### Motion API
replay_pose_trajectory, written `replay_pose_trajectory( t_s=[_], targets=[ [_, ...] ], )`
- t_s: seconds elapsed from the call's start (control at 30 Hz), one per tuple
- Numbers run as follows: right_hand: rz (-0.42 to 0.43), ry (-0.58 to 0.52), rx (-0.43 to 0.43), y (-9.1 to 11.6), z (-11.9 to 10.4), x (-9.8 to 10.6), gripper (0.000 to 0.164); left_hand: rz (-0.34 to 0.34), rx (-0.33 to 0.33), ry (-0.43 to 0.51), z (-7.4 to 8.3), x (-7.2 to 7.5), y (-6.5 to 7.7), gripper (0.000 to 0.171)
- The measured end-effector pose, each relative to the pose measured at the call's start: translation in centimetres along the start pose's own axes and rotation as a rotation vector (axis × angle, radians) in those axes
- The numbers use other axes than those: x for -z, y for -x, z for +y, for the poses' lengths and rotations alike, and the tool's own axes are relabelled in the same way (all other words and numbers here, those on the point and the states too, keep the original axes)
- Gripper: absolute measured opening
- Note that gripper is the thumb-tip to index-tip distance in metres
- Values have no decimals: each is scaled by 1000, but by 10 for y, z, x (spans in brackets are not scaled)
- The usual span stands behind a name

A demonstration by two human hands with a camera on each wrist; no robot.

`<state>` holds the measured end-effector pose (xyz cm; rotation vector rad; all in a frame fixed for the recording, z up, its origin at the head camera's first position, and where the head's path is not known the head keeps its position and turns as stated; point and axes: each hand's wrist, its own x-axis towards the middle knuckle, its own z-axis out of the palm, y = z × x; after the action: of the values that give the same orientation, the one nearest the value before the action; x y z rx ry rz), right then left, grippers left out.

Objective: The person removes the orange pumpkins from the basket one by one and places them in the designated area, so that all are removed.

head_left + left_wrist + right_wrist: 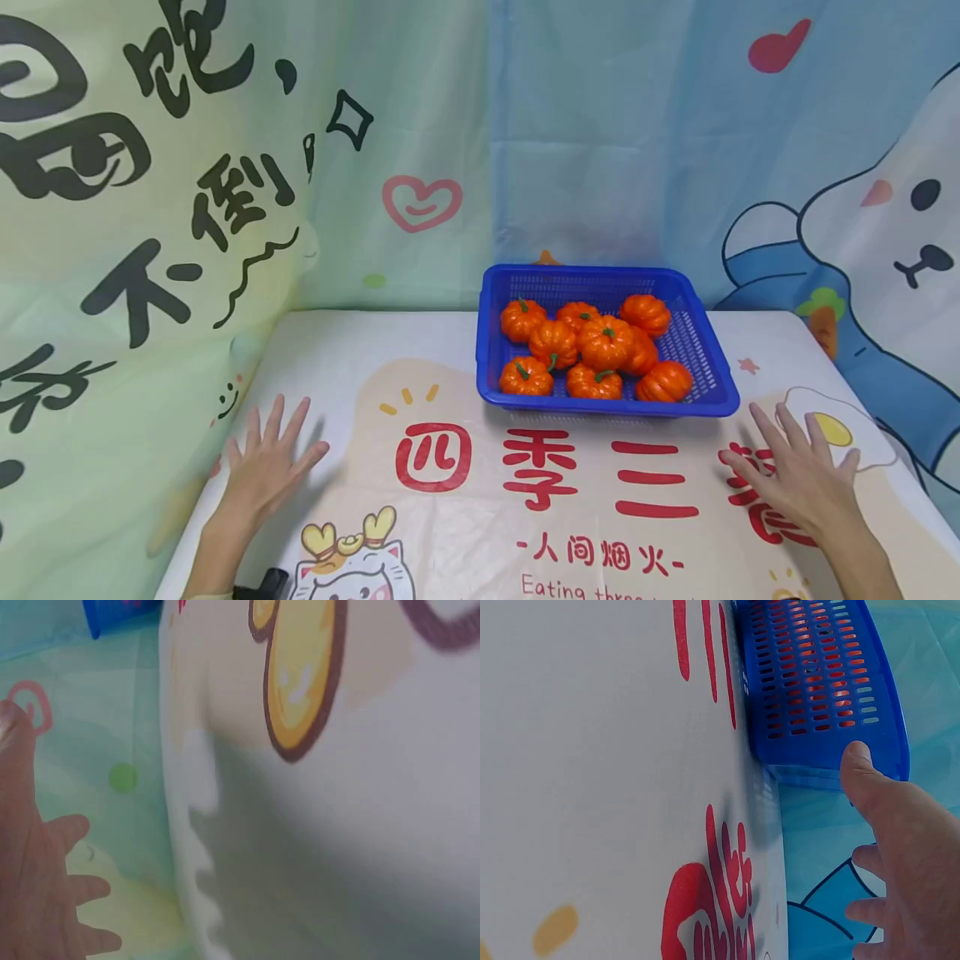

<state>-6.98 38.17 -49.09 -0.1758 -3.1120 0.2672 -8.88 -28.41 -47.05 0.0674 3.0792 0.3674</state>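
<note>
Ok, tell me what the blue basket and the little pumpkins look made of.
Blue basket: probably molded plastic, slightly glossy, judging by its even color and regular slots. Little pumpkins: glossy, perhaps plastic or lacquered foam, given their highlights and uniform orange.

Pumpkins (606,343) in basket (697,407) on table (461,542)

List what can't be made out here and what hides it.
- Pumpkins: head view, some partly hidden by others; right wrist view, screened by the slotted basket.
- The basket: left wrist view, mostly cut off by top edge.
- Left hand: left wrist view, cut off by left edge.
- Right hand: right wrist view, cut off by right edge.
- Black thing, English line: head view, cut off by bottom edge.
</note>
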Motion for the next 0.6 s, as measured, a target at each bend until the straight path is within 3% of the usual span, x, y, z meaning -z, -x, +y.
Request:
replay_pose_trajectory(
  t_s=[0.3,0.6],
  targets=[
    [-1,-15,12,1,1,0,97,-6,1,9,2,-4,-1,76],
    [-31,-149,57,-2,-1,3,90,-13,-35,58,5,-6,-1,73]
  ],
)
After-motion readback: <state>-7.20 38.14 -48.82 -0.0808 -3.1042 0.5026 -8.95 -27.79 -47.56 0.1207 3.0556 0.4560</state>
